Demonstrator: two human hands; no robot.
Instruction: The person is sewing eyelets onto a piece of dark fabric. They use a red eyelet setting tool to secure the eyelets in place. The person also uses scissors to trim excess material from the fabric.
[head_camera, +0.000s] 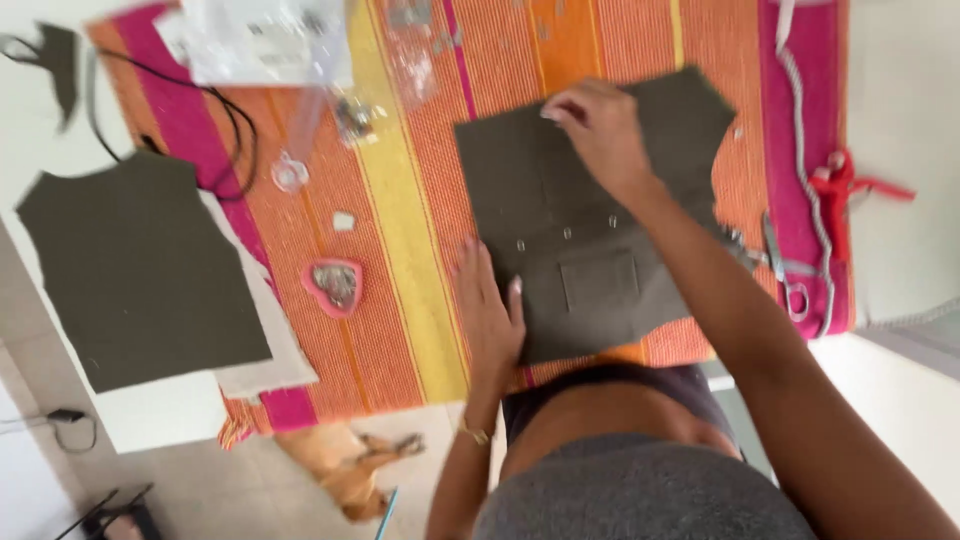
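A dark olive fabric piece (560, 200) with a sewn pocket and small metal snaps lies on a striped orange, yellow and pink mat (400, 250). My left hand (488, 310) rests flat on the fabric's near left edge, fingers spread. My right hand (597, 125) reaches across to the fabric's far edge, fingertips pinched down on the cloth near the top. The picture is blurred, so I cannot see whether anything small is between those fingers.
A second olive fabric panel (140, 270) lies on white paper at the left. A pink heart-shaped dish (334, 285) of small metal parts, clear plastic bags (270, 40), a black cord (200, 100), scissors (785, 270), a red tool (845, 185). A dog (345, 465) lies on the floor.
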